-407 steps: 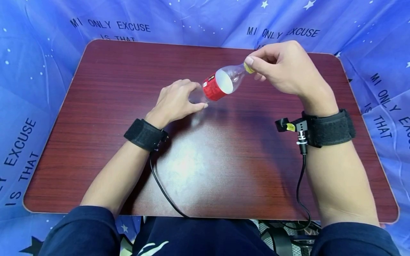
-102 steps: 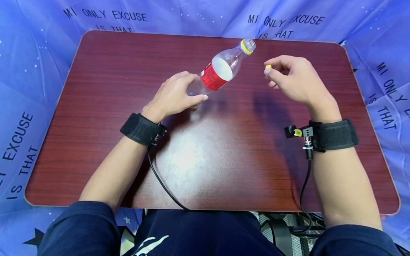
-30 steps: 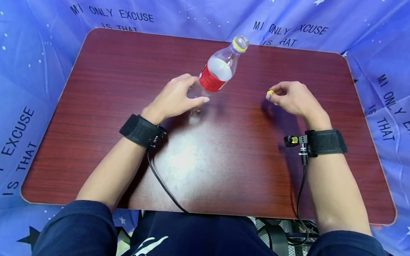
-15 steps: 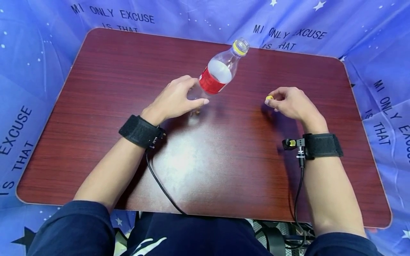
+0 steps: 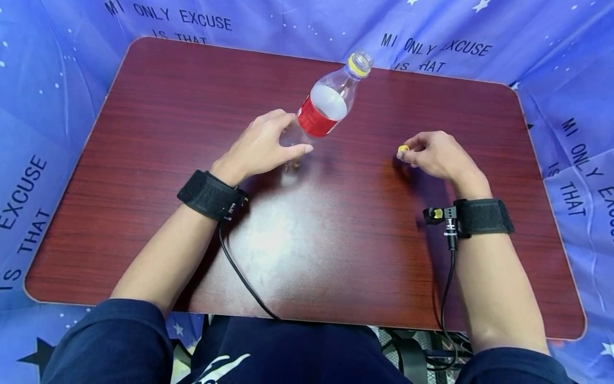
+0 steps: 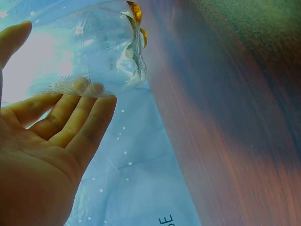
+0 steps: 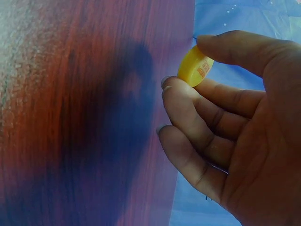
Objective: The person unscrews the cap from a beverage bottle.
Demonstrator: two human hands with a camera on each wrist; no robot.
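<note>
My left hand (image 5: 266, 143) grips the lower part of a clear plastic bottle (image 5: 341, 84) with a red label. The bottle leans to the right, its open mouth bare above a yellow ring. In the left wrist view, fingers (image 6: 84, 122) and thumb lie around the bottle's clear base (image 6: 108, 52), and a little amber liquid shows at its bottom edge. To the right, my right hand (image 5: 440, 156) pinches a yellow bottle cap (image 5: 403, 149) over the table. In the right wrist view the cap (image 7: 192, 66) is between thumb and fingertips, with reddish print inside it.
The dark red wooden table (image 5: 345, 256) stretches under both hands. A blue curtain (image 5: 288, 26) with stars and lettering hangs around it. Black straps (image 5: 211, 195) circle both wrists, and a cable (image 5: 244, 282) runs from the left one over the table's front edge.
The cap was on the bottle in the oldest frame; it has come off in my right hand, which has moved down and toward me. The left hand keeps its grip, the bottle now more upright.
</note>
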